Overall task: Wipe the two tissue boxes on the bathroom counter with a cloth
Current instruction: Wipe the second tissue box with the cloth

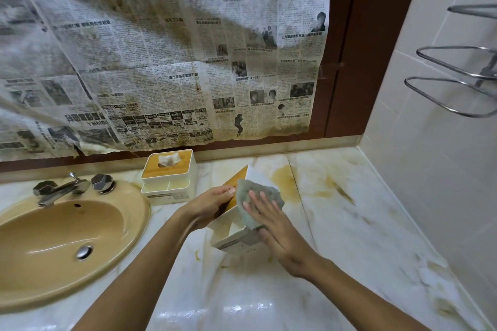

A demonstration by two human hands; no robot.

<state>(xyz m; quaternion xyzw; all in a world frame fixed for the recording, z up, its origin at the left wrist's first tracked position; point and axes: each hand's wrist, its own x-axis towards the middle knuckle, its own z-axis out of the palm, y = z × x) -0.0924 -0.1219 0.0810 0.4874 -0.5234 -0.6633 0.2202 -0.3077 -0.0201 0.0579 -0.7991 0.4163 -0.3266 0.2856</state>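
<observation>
One white tissue box (169,179) with a wooden lid and a tissue poking out stands upright by the back wall, next to the sink. A second white tissue box (232,236) is tipped on its side above the counter, its wooden lid facing left. My left hand (212,203) grips it at the lid side. My right hand (271,223) lies flat on a grey-green cloth (258,191), pressing it against the box's upturned white side.
A tan sink (53,244) with a chrome tap (61,191) fills the left. The marble counter (349,223) is stained yellow near the back right. Stained newspaper (161,62) covers the wall. A chrome towel rack (457,83) juts from the tiled right wall.
</observation>
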